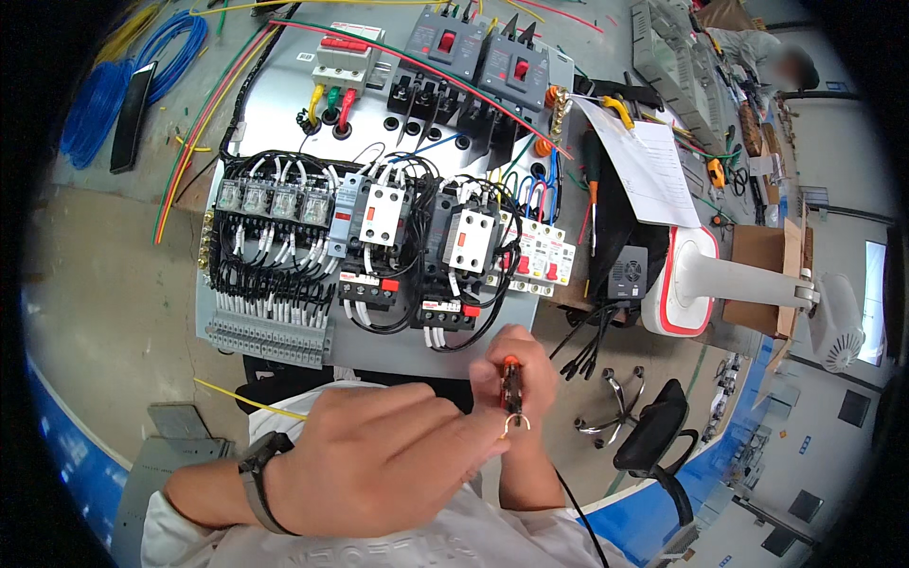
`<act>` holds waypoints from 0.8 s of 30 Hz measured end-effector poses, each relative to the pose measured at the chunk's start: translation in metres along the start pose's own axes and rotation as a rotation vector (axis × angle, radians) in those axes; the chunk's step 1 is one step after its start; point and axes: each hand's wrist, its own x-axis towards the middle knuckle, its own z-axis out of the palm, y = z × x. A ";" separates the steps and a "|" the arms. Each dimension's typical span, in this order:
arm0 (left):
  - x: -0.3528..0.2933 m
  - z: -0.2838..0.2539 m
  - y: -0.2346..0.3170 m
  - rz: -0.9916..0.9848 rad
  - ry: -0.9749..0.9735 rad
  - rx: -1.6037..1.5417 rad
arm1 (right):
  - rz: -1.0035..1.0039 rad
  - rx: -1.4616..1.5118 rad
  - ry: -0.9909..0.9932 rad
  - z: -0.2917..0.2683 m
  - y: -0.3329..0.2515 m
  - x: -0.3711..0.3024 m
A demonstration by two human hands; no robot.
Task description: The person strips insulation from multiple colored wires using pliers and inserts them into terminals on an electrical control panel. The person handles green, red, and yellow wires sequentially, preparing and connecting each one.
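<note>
Close to my body, my left hand, with a dark watch on its wrist, pinches a thin yellow wire. The wire's tail sticks out to the left from behind that hand. Wrapped round a small pair of pliers with an orange handle is my right hand. At the plier jaws, beside my left fingertips, a short pale wire end curves in a small hook. Whether the jaws grip it is too small to tell. Just beyond both hands lies an electrical panel with relays, contactors and breakers wired in black, white and blue.
Blue wire coils and a black phone lie at the far left. Loose red, green and yellow wires cross the panel's top. Right of it are paper sheets, a screwdriver, a white-and-red device and an office chair.
</note>
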 end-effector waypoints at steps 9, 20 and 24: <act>0.002 -0.009 -0.010 0.066 -0.033 0.016 | 0.057 0.317 -0.411 -0.017 -0.004 0.016; 0.001 0.000 -0.005 0.062 -0.006 0.059 | -0.014 0.044 -0.100 -0.007 0.000 0.004; 0.007 -0.007 -0.009 0.104 -0.015 0.078 | 0.031 0.271 -0.361 -0.017 -0.006 0.017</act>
